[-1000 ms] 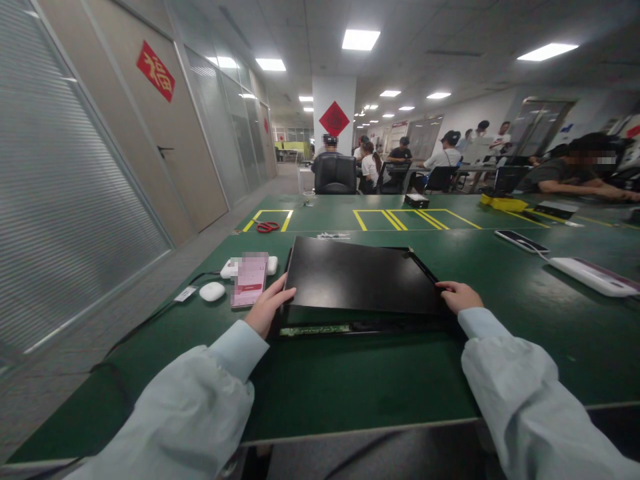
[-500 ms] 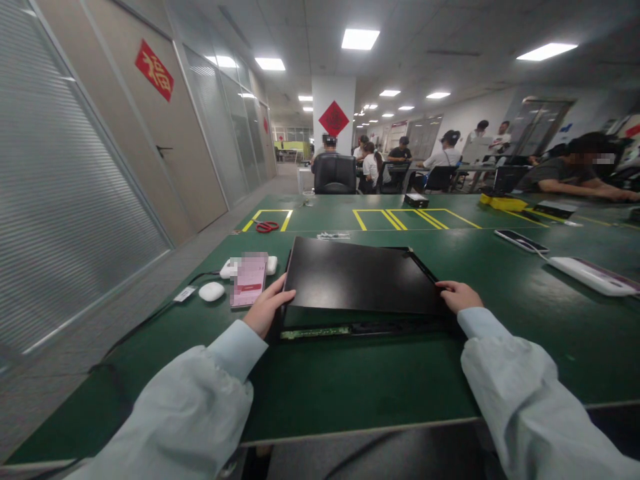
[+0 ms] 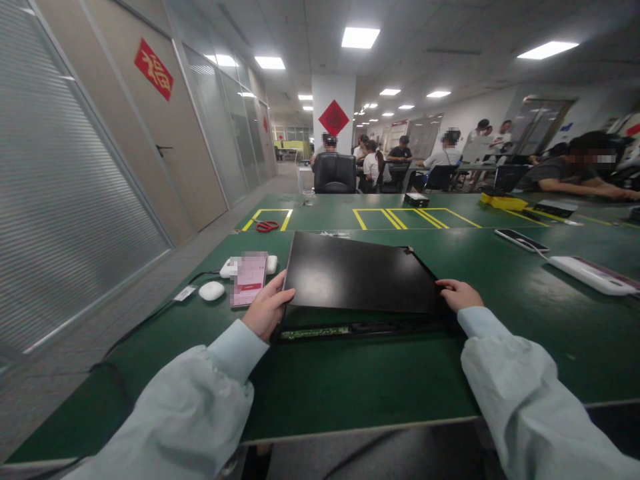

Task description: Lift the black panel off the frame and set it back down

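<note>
**Glossy black rectangular panel [image 3: 360,273] slanted above a thin black frame [image 3: 395,327]**

At the far left of the green desk [image 3: 370,380], a black cable [image 3: 145,324] with a white tag [image 3: 185,294] runs beside a smooth white rounded object [image 3: 211,291]. Next comes a pink-screened phone [image 3: 253,280], lying partly over a long white block [image 3: 273,265]. Farther back lie red-handled scissors [image 3: 267,227], near yellow tape outlines.

The left hand [image 3: 267,308], in a pale blue-grey sleeve [image 3: 200,393], is closed on the panel's left edge, thumb over the upper face; the fingers underneath are hidden. The panel sits in the middle of the desk, its left end lifted off the frame. Along the frame's near side shows a narrow green circuit board [image 3: 315,332].

The right hand [image 3: 460,295] is nearly closed, fingers curled at the right edge where panel and frame meet; which of the two it grips, I cannot tell. Behind them stands a small black box [image 3: 417,199].

Further right are a bright yellow object [image 3: 503,202], a dark-screened phone [image 3: 521,241] and a long white device [image 3: 593,275]. A person in a dark top [image 3: 545,179] leans on the desk's far side.
</note>
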A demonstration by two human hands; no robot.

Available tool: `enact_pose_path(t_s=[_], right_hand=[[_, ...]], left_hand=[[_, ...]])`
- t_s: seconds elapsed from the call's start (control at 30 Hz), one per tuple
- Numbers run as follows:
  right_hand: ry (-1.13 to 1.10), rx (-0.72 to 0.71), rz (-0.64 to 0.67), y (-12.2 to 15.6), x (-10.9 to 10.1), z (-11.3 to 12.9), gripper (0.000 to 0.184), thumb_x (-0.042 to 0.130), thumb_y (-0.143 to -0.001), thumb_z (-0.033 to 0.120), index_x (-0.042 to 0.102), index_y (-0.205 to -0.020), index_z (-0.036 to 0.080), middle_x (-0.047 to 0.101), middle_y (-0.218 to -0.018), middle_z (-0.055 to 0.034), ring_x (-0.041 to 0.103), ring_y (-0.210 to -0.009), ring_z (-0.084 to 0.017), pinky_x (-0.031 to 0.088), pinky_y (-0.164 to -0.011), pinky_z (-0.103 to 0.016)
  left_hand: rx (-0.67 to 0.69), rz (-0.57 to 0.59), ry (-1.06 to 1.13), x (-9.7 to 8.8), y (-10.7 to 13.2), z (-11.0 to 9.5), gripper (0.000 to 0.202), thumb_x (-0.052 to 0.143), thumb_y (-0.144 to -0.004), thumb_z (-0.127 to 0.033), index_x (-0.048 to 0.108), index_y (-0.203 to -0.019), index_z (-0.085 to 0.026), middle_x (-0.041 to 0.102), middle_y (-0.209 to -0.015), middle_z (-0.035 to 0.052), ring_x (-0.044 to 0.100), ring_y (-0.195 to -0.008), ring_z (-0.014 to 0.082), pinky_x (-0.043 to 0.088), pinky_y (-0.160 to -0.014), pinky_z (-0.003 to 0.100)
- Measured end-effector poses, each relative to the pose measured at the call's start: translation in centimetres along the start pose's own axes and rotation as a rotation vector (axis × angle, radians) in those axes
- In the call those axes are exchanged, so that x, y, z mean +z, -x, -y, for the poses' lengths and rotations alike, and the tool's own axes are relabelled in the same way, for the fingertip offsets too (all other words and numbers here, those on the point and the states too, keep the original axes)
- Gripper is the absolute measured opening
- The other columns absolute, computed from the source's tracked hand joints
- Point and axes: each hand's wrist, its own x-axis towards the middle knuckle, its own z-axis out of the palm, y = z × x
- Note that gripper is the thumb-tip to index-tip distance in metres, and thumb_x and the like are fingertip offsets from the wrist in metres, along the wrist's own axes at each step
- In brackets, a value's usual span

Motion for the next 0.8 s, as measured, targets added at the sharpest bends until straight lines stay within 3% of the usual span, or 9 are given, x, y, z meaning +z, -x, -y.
enact_pose_path(t_s=[0.17,0.3,0.57,0.8], right_hand=[[-0.037,0.016,-0.046,-0.30,0.28,-0.37,0.047,0.054,-0.073,0.026,0.073,-0.115,0.019,0.072,-0.081,-0.0043,0.065,-0.076,-0.020,0.049,-0.070,-0.030],[-0.058,-0.003,-0.069,-0.66,0.46,-0.61,0.035,0.054,-0.077,0.032,0.078,-0.101,0.022,0.075,-0.095,-0.0066,0.067,-0.092,-0.024,0.050,-0.079,-0.032],[-0.084,0.021,-0.048,-0.88,0.61,-0.45,0.041,0.050,-0.083,0.037,0.077,-0.106,0.016,0.071,-0.119,-0.0151,0.061,-0.116,-0.031,0.046,-0.099,-0.041],[-0.318,-0.047,-0.112,-0.30,0.03,-0.03,0.028,0.061,-0.074,0.038,0.077,-0.087,0.019,0.074,-0.108,-0.0113,0.062,-0.114,-0.030,0.044,-0.103,-0.042]], left_hand=[[0.000,0.033,0.053,0.61,0.32,-0.25,0.074,0.077,-0.068,-0.015,0.057,-0.140,-0.020,0.067,-0.132,0.0103,0.055,-0.131,0.0330,0.041,-0.112,0.044],[-0.014,0.030,0.074,0.39,0.25,-0.11,0.073,0.076,-0.069,-0.014,0.057,-0.139,-0.020,0.065,-0.135,0.0103,0.052,-0.133,0.0332,0.040,-0.113,0.044],[-0.038,0.046,0.073,0.22,0.31,-0.14,0.078,0.077,-0.070,-0.014,0.052,-0.143,-0.025,0.063,-0.139,0.0084,0.053,-0.133,0.0330,0.042,-0.111,0.045],[0.023,-0.025,0.098,0.33,0.37,-0.66,0.069,0.074,-0.069,-0.011,0.061,-0.135,-0.026,0.061,-0.141,0.0051,0.048,-0.137,0.0321,0.041,-0.113,0.044]])
